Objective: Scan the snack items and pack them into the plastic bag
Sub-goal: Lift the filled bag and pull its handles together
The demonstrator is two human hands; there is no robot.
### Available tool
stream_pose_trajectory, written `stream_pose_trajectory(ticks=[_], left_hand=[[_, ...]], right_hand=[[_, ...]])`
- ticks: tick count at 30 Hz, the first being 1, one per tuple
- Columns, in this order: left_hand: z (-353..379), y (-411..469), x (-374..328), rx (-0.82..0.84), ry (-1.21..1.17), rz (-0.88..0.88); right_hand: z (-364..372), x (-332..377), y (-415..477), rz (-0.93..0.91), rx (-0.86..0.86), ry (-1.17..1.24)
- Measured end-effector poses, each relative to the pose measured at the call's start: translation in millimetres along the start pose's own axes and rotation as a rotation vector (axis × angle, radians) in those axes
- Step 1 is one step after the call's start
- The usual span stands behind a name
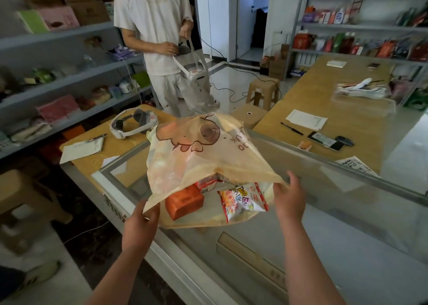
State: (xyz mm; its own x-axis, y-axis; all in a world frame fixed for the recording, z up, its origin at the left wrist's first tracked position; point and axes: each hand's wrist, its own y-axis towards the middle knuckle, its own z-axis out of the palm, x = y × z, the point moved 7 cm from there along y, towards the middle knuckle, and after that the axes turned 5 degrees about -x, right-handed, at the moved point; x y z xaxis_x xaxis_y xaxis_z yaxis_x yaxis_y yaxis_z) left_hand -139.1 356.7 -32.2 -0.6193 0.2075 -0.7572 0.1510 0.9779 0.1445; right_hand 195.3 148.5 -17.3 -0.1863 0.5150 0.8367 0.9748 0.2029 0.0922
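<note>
A yellowish plastic bag [199,152] printed with a cartoon animal lies on the glass counter [347,212], its mouth facing me. Inside it I see an orange box [184,201], a colourful snack packet [243,200] and part of a red and white pack [208,182]. My left hand [141,221] pinches the bag's upper rim at its left corner. My right hand [289,196] holds the rim at the right corner, fingers curled on the plastic. Between them the mouth is held wide.
A person in white stands beyond the counter holding a white headset [194,71]. Another headset [132,124] and papers [81,148] lie on the wooden table to the left. A phone [325,140], pen [291,128] and notes lie on the right table. Shelves line both sides; stools stand between.
</note>
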Motion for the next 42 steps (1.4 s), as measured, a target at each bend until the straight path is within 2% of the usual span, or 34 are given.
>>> stream_pose_trajectory(ticks=[2,8,16,19,23,28,36,42], left_hand=[[0,1,-4,-0.041,0.024,0.026],[-9,16,-32,-0.137,0.028,0.052],[-23,28,-62,-0.139,-0.06,0.074],[-34,36,-73,-0.155,-0.052,0.101],[-59,64,-83,-0.225,-0.135,0.029],[-97,126,-129,-0.199,-0.067,0.095],[-172,220,-213,-0.296,-0.441,0.049],[-137,276,-211,-0.182,-0.524,-0.073]], right_hand=[[3,3,4,-0.015,0.064,-0.001],[-10,26,3,-0.029,0.041,0.055],[-31,79,6,-0.077,0.023,0.121],[-35,99,-1,-0.072,-0.012,0.166],[-43,122,-2,-0.064,-0.067,0.224],[-58,178,13,-0.078,-0.133,0.259],[-81,300,45,-0.275,-0.27,0.282],[-52,305,92,-0.143,-0.2,0.124]])
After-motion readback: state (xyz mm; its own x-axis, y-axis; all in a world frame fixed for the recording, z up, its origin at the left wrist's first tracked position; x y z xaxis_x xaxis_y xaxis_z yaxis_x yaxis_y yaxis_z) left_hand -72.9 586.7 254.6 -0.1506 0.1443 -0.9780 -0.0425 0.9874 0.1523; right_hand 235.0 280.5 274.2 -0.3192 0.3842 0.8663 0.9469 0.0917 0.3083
